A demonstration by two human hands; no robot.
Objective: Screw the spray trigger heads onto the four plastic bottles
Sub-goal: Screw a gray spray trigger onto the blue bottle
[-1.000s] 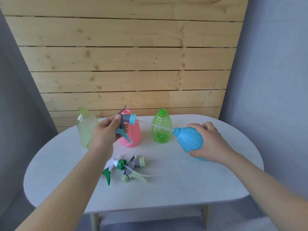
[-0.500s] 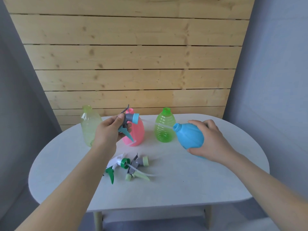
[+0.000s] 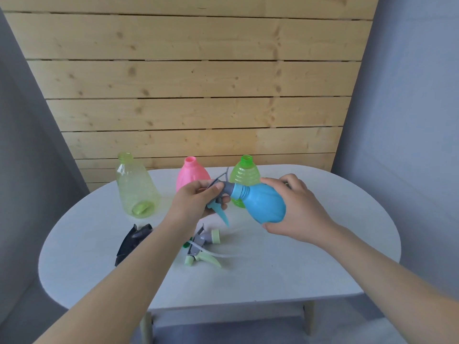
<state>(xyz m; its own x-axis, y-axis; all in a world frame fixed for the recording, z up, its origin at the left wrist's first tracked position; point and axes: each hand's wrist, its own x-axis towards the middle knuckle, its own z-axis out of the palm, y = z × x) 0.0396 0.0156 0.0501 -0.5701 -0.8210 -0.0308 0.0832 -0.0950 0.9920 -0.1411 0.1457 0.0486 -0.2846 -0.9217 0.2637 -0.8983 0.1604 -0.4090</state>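
Her left hand (image 3: 196, 202) grips the blue trigger (image 3: 219, 203) at the tilted blue bottle's (image 3: 263, 203) neck, right hand (image 3: 295, 209) cupping its body.

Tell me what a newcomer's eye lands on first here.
The blue bottle, held tilted above the white table by the right hand, while the left hand holds a grey and blue trigger head at its neck. Behind stand three open bottles: pale yellow-green, pink, bright green.
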